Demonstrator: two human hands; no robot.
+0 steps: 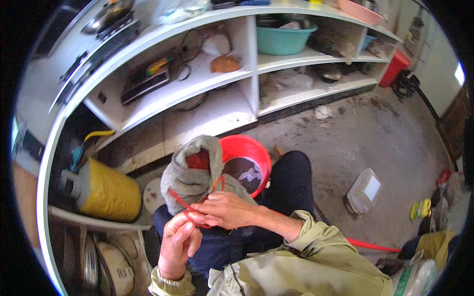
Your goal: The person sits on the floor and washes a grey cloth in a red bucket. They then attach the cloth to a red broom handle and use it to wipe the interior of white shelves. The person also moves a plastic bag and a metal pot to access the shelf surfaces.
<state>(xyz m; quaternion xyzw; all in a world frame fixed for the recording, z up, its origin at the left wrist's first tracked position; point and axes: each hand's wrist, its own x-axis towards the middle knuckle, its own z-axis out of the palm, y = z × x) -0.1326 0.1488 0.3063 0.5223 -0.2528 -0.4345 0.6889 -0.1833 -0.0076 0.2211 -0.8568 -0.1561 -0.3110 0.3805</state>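
A thin red cord (178, 199) runs between my two hands, and a small loop of it rises above my knuckles. My left hand (179, 236) pinches the cord between thumb and fingers. Right against it, my right hand (227, 210) also grips the cord, its palm turned down. Just beyond the hands, a bunched grey knitted cloth (174, 179) lies over my left knee, with something red showing in its opening. Behind the cloth stands a red plastic basin (246, 142) holding dark water with pale suds. The fingers hide part of the cord.
A yellow gas cylinder (111, 192) stands at left beneath the white shelving (255, 70). On a shelf sits a teal basin (285, 40). A clear plastic container (364, 192) and a yellow bottle (421, 209) lie on the floor at right, near a red strip (372, 245).
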